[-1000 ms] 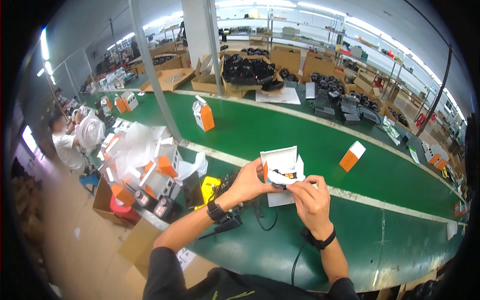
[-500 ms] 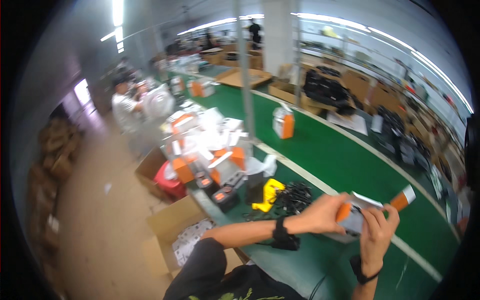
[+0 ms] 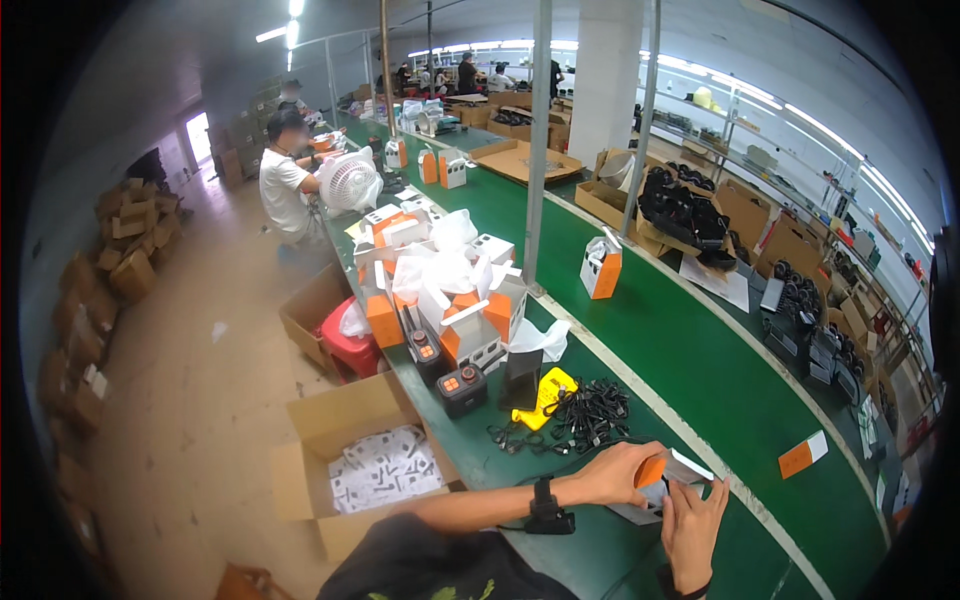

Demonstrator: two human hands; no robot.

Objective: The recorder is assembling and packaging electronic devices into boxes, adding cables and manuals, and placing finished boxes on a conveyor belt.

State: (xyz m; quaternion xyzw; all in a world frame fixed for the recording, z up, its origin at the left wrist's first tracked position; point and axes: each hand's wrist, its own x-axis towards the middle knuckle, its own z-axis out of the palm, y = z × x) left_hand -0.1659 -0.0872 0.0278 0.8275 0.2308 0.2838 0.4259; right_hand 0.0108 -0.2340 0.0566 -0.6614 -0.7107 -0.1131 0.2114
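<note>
A small orange-and-white carton with raised flaps is between my hands, low at the right over the green bench. My left hand grips its far left side, fingers beside an orange flap. My right hand is at the near right side, its bent fingertips at the opening. The carton's contents are mostly hidden by my fingers. Beyond my left hand lie a heap of black cables, a yellow card-like piece and a dark flat slab. Two black devices with orange buttons stand left of them.
Many open orange-and-white cartons pile on the bench ahead. Another carton stands on the green belt, and one lies farther right. A cardboard box of printed papers stands left, near a red bin. Metal posts rise beside the belt.
The view has shifted and sharpened. My hands and the carton now appear lower and farther left in the picture, still together; the right hand's fingers remain at the opening.
</note>
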